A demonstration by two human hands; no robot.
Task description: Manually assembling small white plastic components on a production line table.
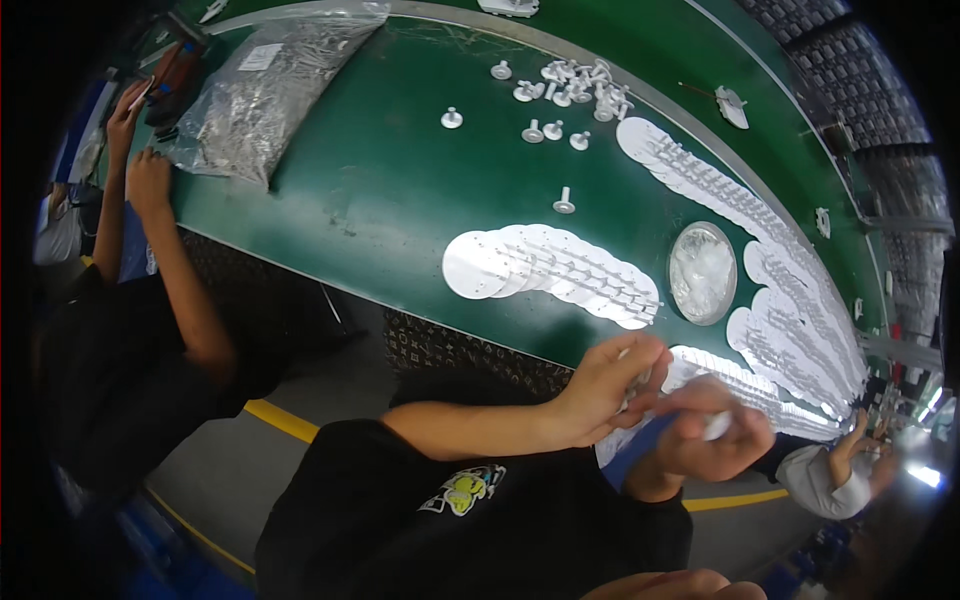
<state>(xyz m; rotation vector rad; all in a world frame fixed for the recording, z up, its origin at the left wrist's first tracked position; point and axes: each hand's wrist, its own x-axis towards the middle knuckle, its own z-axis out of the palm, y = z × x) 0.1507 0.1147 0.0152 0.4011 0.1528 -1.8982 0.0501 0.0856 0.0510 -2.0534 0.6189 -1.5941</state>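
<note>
We are holding a small, white, smooth-looking piece in our right hand, near the table's near edge and in front of our body. The right fingers are curling around it, though blur is hiding its full shape. Our left hand is bending its fingers close beside the right; we cannot tell whether they are clamping anything. We are judging that the step in hand is working this one piece by fingertip, and that the next move is calling for a steady grip and the two hands lining up closely.

Just beyond our hands, a row of overlapping, flat, round white discs with thin stems is lying on the green, smooth-topped table. To its right, a round, shallow dish is holding crumpled clear plastic, and longer rows of white discs are spreading along the right side. Farther off, a loose cluster of small white flanged pieces with stems is sitting near the far edge. At the left, a clear plastic bag of small grey metal parts is resting near a co-worker's hands.
</note>
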